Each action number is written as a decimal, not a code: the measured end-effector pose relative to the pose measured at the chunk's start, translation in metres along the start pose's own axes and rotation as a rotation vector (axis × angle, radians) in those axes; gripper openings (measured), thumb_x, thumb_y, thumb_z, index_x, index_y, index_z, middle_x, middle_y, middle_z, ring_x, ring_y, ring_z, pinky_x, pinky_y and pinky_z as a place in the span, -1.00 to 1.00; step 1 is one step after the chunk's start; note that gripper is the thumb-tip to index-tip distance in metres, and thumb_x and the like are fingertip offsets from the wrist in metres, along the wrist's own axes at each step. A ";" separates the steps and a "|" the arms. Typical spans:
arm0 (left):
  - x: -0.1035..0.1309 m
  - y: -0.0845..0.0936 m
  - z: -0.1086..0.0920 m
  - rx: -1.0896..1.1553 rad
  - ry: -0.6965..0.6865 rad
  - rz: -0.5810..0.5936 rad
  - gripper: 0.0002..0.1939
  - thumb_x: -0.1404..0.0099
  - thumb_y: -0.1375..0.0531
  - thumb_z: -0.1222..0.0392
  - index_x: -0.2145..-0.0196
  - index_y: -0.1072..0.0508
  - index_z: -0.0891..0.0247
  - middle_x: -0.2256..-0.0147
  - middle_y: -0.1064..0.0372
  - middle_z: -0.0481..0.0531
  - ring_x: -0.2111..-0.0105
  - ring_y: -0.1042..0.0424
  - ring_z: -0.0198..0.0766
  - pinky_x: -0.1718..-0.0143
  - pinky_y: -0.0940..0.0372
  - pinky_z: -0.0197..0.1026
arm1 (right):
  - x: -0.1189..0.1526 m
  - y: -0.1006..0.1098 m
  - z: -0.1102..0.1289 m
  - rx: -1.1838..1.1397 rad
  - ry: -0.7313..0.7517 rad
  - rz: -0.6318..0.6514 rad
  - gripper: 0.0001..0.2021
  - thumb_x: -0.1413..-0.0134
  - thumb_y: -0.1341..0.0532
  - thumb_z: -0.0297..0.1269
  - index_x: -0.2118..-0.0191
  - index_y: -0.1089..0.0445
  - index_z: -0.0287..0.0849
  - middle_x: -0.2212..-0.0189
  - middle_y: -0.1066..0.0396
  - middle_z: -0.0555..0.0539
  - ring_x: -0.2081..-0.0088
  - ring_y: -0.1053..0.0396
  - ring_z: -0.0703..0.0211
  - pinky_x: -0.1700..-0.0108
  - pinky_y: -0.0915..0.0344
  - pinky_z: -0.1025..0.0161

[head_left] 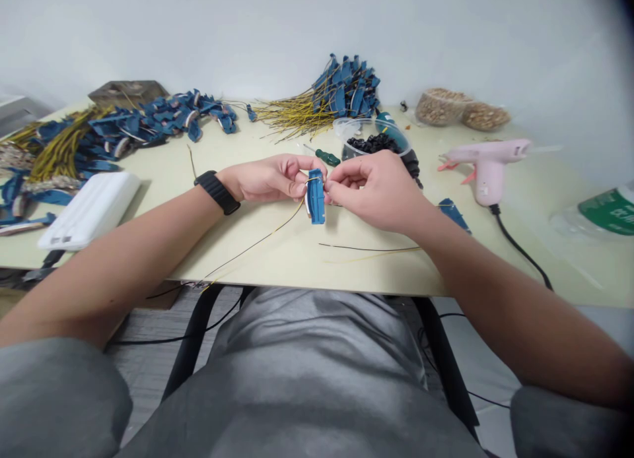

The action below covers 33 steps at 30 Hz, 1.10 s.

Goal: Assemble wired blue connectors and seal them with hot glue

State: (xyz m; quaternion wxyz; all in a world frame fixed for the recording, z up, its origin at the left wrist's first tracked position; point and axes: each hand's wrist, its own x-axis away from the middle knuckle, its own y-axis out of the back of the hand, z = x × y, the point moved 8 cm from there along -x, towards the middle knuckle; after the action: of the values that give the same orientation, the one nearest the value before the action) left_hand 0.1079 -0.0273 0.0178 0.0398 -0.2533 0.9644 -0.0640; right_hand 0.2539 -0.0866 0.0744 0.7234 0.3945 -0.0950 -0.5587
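Note:
Between both hands, above the table, a small blue plastic housing stands roughly upright. My left hand grips its left side between thumb and fingers. A thin yellow and black wire pair runs from the housing down to the left, toward the table's front edge. My right hand is closed in a pinch at the housing's right side; what lies between its fingertips is hidden. Behind the hands lies a green-handled screwdriver. Another blue housing rests beside my right wrist, partly covered.
A clear tub of small black parts stands behind my right hand. To the right are a pink glue gun and a bottle. Wired blue parts are heaped at the back. A white power bank lies left.

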 end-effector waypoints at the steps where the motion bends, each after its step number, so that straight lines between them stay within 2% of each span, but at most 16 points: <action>1: 0.000 0.001 0.000 0.000 0.001 -0.001 -0.52 -0.19 -0.76 0.08 0.07 -0.71 0.26 0.31 -0.72 0.04 0.33 -0.68 -0.26 0.15 -0.55 -0.26 | 0.000 0.000 0.000 0.003 -0.003 -0.005 -0.83 -0.20 -0.46 -0.18 0.38 -0.66 -0.11 0.41 -0.64 -0.10 0.34 -0.49 0.05 0.30 -0.30 0.13; 6: 0.001 0.005 0.002 -0.008 0.018 -0.060 -0.46 -0.11 -0.80 0.06 0.09 -0.71 0.24 0.35 -0.67 -0.04 0.38 -0.61 -0.31 0.19 -0.51 -0.26 | 0.001 0.000 0.002 0.001 -0.006 -0.015 -0.85 -0.24 -0.45 -0.26 0.37 -0.67 -0.14 0.43 -0.62 -0.08 0.34 -0.49 0.09 0.26 -0.28 0.12; 11: 0.000 0.005 0.004 -0.006 0.029 -0.063 -0.46 -0.12 -0.80 0.07 0.06 -0.72 0.24 0.38 -0.65 -0.06 0.43 -0.57 -0.33 0.22 -0.51 -0.28 | 0.001 0.001 0.001 0.039 -0.058 -0.018 -0.82 -0.27 -0.45 -0.28 0.39 -0.66 -0.09 0.43 -0.63 -0.12 0.31 -0.54 -0.01 0.24 -0.36 0.06; 18: 0.002 0.013 0.007 -0.037 0.040 -0.105 -0.47 -0.18 -0.76 0.14 -0.02 -0.70 0.25 0.37 -0.66 -0.05 0.38 -0.65 -0.25 0.15 -0.53 -0.20 | -0.002 0.000 -0.001 0.051 -0.065 -0.062 -0.81 -0.20 -0.47 -0.32 0.44 -0.59 -0.07 0.44 -0.58 -0.11 0.28 -0.57 -0.06 0.21 -0.39 0.03; 23: 0.002 0.015 0.007 -0.042 0.042 -0.116 -0.47 -0.20 -0.76 0.16 -0.03 -0.70 0.25 0.36 -0.68 -0.05 0.37 -0.67 -0.23 0.11 -0.55 -0.19 | -0.003 0.000 -0.004 0.023 -0.062 -0.083 -0.82 -0.19 -0.50 -0.24 0.42 -0.59 -0.08 0.43 -0.59 -0.12 0.27 -0.57 -0.07 0.25 -0.38 0.05; 27: 0.002 0.011 0.005 -0.024 0.028 -0.090 -0.46 -0.17 -0.78 0.10 0.00 -0.70 0.24 0.37 -0.69 -0.04 0.40 -0.63 -0.27 0.16 -0.53 -0.23 | -0.003 0.000 -0.006 0.018 -0.075 -0.073 -0.81 -0.18 -0.50 -0.18 0.42 -0.60 -0.05 0.42 -0.61 -0.11 0.27 -0.57 -0.07 0.27 -0.39 0.05; 33: 0.002 0.013 0.006 -0.039 0.037 -0.115 -0.45 -0.17 -0.77 0.12 -0.01 -0.69 0.26 0.37 -0.68 -0.04 0.36 -0.67 -0.23 0.11 -0.55 -0.19 | -0.003 0.000 -0.005 0.009 -0.071 -0.070 -0.79 -0.20 -0.50 -0.27 0.45 -0.58 -0.05 0.45 -0.58 -0.10 0.28 -0.57 -0.06 0.26 -0.37 0.05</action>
State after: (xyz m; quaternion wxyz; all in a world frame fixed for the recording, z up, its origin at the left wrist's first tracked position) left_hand 0.1002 -0.0174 0.0095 0.0132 -0.3078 0.9499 -0.0523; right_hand 0.2558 -0.0814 0.0717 0.6978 0.3807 -0.1093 -0.5968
